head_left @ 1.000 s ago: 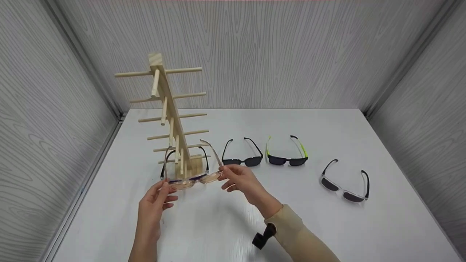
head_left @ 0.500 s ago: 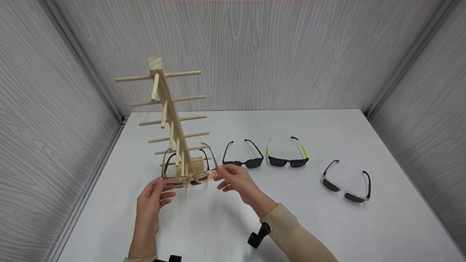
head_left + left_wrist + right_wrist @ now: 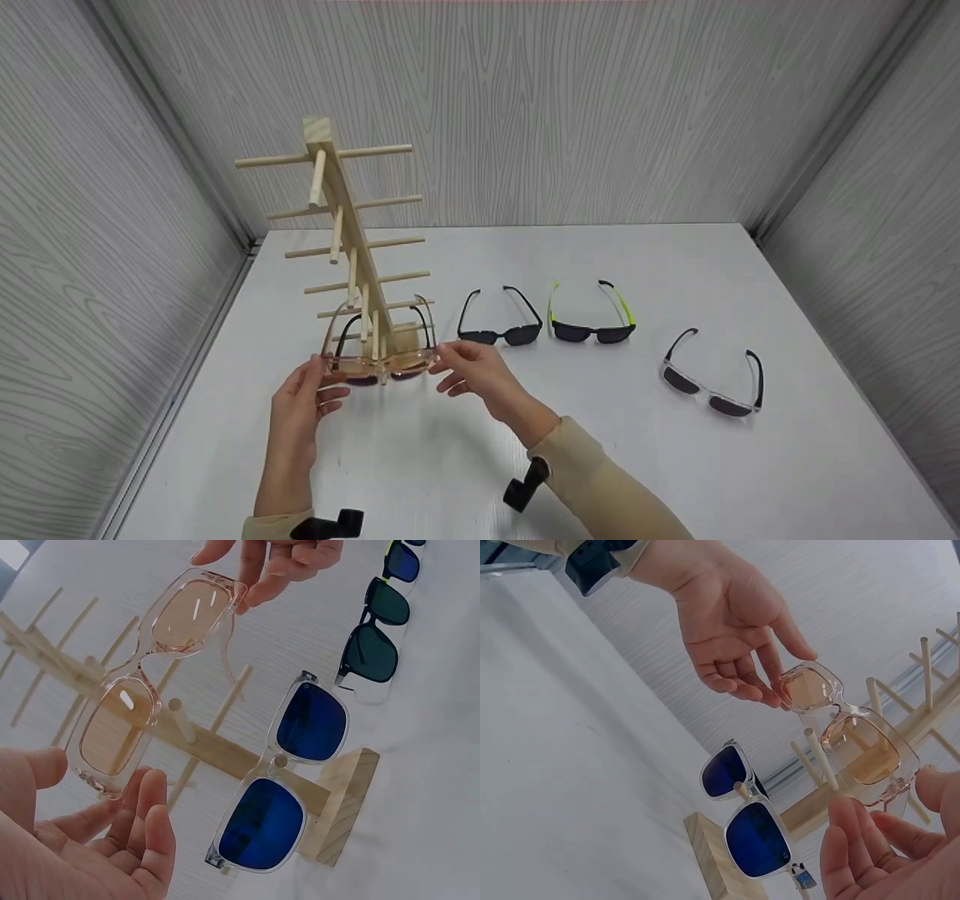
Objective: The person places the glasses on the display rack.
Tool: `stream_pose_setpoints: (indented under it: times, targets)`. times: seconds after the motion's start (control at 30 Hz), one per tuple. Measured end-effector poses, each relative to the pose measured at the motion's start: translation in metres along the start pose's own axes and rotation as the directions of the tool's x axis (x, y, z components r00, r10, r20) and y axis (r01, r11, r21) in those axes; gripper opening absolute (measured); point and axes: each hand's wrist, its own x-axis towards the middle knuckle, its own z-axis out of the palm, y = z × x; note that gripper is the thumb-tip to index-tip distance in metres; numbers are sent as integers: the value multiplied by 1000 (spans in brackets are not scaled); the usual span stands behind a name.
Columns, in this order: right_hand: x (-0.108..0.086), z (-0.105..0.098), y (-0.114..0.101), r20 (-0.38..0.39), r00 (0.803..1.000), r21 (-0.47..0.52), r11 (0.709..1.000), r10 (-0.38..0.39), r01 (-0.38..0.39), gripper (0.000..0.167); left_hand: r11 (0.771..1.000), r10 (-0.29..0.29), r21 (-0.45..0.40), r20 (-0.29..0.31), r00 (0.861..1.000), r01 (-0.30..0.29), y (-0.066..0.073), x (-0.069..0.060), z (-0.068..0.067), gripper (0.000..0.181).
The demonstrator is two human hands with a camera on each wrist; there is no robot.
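Note:
A pair of glasses with a clear pinkish frame and orange-tinted lenses (image 3: 354, 366) is held between both hands, lenses toward the person, temples reaching back around the lower pegs. My left hand (image 3: 295, 412) pinches its left end between thumb and fingers. The other end is pinched by my right hand (image 3: 484, 375). Behind and below hang clear-framed sunglasses with blue mirrored lenses (image 3: 311, 724), on the lowest front peg of a wooden display rack (image 3: 352, 217). In the right wrist view, the held glasses (image 3: 866, 750) sit apart from those blue sunglasses (image 3: 757, 840), level with a higher peg.
On the white table (image 3: 465, 480) right of the rack lie black sunglasses (image 3: 517, 334), black sunglasses with yellow-green temples (image 3: 615, 334) and white-framed dark sunglasses (image 3: 729, 406). The rack's upper pegs (image 3: 375, 151) stick out sideways and forward. Grey wood-grain walls enclose the table.
Both hands have moved left with the orange-tinted glasses, which now sit more level and centred in front of the rack. The other sunglasses stay put.

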Motion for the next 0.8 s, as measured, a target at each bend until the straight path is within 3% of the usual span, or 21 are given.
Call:
stream_pose_setpoints:
  times: [0.3, 0.8]
  targets:
    - [11, 2, 5, 16, 999, 29, 999, 36, -37, 35, 994, -72, -77, 23, 997, 73, -3, 10, -1, 65]
    - [22, 4, 10, 22, 999, 19, 999, 46, -47, 32, 988, -110, -106, 32, 993, 113, -8, 22, -2, 64]
